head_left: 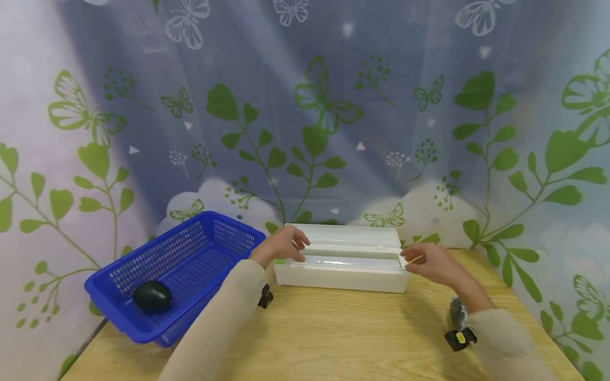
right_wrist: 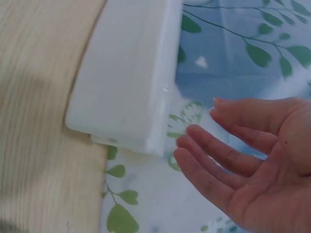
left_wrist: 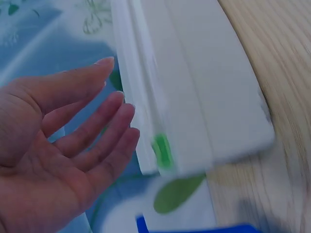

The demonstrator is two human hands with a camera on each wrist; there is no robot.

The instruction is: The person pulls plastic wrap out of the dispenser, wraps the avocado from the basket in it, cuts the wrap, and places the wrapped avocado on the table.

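A long white cling film dispenser box [head_left: 340,279] lies on the table with its lid [head_left: 345,234] raised at the back. Inside it shows a shiny, pale roll [head_left: 350,261], which looks like plastic wrap. A green slider [left_wrist: 163,151] sits at the box's left end. My left hand [head_left: 283,245] hovers by that end, fingers loosely bent and holding nothing. At the opposite end is my right hand [head_left: 434,261], also holding nothing, its fingers gently curved. Both wrist views show fingertips apart from the box.
To the left stands a blue plastic basket [head_left: 125,329] with a dark green, oval fruit [head_left: 152,296], like an avocado, in its near end. The wooden table [head_left: 333,333] meets a curtain [head_left: 267,174] with leaf and butterfly prints behind the box.
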